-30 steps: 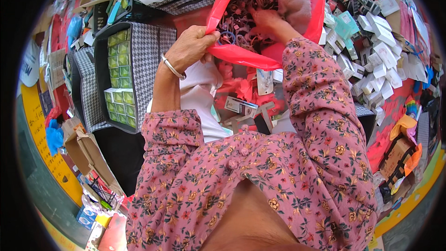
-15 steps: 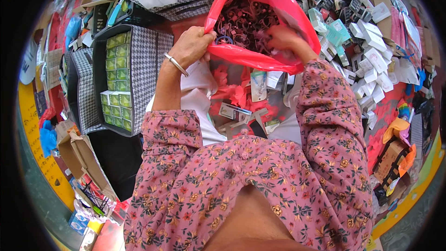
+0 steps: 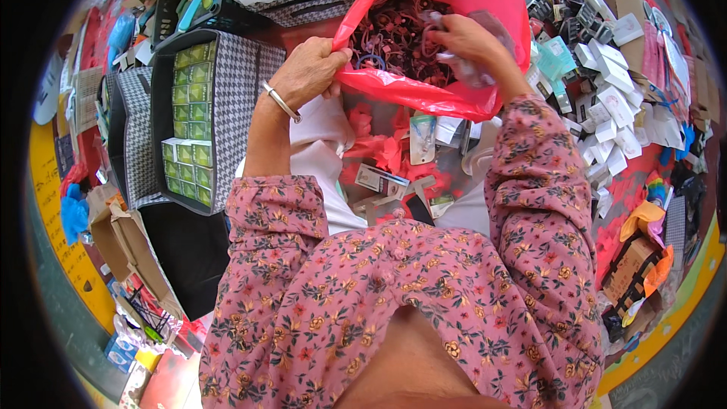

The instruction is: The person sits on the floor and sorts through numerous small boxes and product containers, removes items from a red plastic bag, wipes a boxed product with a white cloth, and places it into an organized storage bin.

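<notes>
1. Houndstooth fabric bins (image 3: 227, 117) at the left of the frame hold rows of small green boxes (image 3: 191, 132), stacked upright so they fill the bin.
2. The left hand (image 3: 309, 70), wearing a metal bangle (image 3: 281, 101), is pinched shut on the rim of the red plastic bag (image 3: 424, 91) at upper centre, apparently to keep its mouth wide.
3. The right hand (image 3: 468, 36) is inside the bag, fingers closed on a clear packet (image 3: 466, 68) above dark tangled items (image 3: 394, 38).
4. White boxes (image 3: 613, 117) litter the red-covered surface (image 3: 617, 220) at right; the stall is crowded.

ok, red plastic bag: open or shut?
Open. Left hand pinches the red plastic bag rim, right hand is inside it, dark tangled items visible.
</notes>
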Demonstrator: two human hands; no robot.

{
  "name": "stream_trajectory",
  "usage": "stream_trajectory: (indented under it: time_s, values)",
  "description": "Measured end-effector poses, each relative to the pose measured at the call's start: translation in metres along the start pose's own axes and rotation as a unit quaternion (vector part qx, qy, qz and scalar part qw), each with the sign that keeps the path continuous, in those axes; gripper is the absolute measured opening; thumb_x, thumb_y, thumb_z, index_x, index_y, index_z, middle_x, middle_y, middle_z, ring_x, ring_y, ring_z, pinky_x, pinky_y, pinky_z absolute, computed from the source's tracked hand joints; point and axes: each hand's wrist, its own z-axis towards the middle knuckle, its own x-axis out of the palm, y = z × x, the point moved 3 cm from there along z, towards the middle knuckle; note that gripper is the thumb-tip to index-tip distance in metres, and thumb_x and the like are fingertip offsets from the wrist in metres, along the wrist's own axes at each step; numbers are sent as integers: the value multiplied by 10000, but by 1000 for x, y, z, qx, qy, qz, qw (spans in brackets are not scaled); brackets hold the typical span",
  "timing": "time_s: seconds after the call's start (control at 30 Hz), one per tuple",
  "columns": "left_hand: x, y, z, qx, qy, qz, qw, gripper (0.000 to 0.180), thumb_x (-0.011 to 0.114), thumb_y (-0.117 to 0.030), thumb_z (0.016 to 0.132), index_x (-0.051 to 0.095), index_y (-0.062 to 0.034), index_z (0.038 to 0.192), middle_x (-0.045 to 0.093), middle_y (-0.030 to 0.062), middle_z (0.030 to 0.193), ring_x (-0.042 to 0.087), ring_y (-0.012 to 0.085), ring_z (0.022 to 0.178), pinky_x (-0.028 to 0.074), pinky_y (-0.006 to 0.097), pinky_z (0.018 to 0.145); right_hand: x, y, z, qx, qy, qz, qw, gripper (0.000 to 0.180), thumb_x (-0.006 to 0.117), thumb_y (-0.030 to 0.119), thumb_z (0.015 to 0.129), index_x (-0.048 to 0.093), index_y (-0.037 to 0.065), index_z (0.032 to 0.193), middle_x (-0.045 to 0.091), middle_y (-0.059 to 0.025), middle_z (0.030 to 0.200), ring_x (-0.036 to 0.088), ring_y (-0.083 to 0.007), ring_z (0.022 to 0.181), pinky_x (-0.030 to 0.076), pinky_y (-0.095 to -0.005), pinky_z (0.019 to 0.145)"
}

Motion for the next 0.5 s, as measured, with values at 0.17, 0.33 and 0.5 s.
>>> stream_trajectory:
  time_s: [0.17, 0.33, 0.5]
  values:
    - [3, 2, 0, 7, 12, -24, 1000, 276, 474, -240, 858, 542, -21, 704, 519, 22, 522, 482, 81, 423, 390, 203, 410, 44, 79, 33, -146, -20, -261, 954, 479, 625, 291, 694, 497, 172, 1140, 555, -102, 1017, 596, -267, 803, 473, -403, 687]
    - [2, 0, 0, 7, 7, -58, 998, 291, 475, -251, 854, 543, -18, 695, 528, 30, 531, 481, 82, 424, 388, 204, 410, 99, 67, 48, -224, -96, -326, 914, 189, 591, 219, 695, 620, 107, 844, 631, -76, 842, 623, -220, 779, 497, -344, 616]
    - [4, 0, 2, 0, 3, -24, 1000, 292, 472, -239, 852, 538, -14, 678, 520, 26, 518, 484, 84, 421, 389, 206, 407, 107, 37, 44, -154, 1, -375, 914, 161, 518, 171, 754, 664, 114, 791, 641, -71, 863, 620, -190, 814, 491, -331, 649]
